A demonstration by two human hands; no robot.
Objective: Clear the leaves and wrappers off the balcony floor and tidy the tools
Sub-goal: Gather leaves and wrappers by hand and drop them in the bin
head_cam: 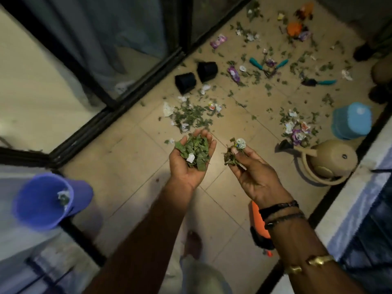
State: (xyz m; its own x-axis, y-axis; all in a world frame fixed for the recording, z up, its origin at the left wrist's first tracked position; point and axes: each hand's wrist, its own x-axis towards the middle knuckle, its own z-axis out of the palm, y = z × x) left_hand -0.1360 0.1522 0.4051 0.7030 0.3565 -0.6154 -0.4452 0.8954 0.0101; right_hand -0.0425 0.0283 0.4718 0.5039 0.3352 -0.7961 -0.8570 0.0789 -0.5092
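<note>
Orange tool (257, 221) half hidden behind a forearm, tan round object (384, 70) cut by right edge, far orange objects (294, 28) blurred.

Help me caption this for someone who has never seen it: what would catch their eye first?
The two hands in the middle: the left hand cups a heap of leaves, while the right hand pinches a clump of leaves and a crumpled wrapper. Beyond them, loose leaves and wrappers litter the tiled floor around two tipped black pots. A purple bucket sits at lower left.
</note>
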